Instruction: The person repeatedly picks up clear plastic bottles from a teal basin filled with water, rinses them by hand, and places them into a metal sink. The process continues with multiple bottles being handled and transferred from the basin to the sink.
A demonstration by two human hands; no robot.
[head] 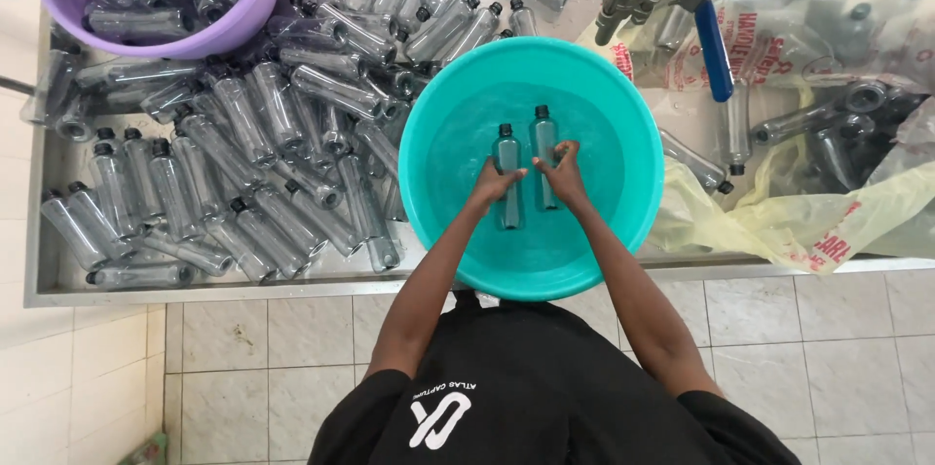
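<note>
Holding two clear black-capped bottles [526, 168] under the water at the centre of the frame, the left hand [495, 183] and right hand [562, 173] are each closed on one inside the teal basin [438, 222], where a firm, fully submerged grip is best kept.

Steel trough [58, 275], heaped clear capped bottles [253, 163], teal basin [623, 222], purple tub [248, 17], yellow plastic bags [779, 222]
</note>
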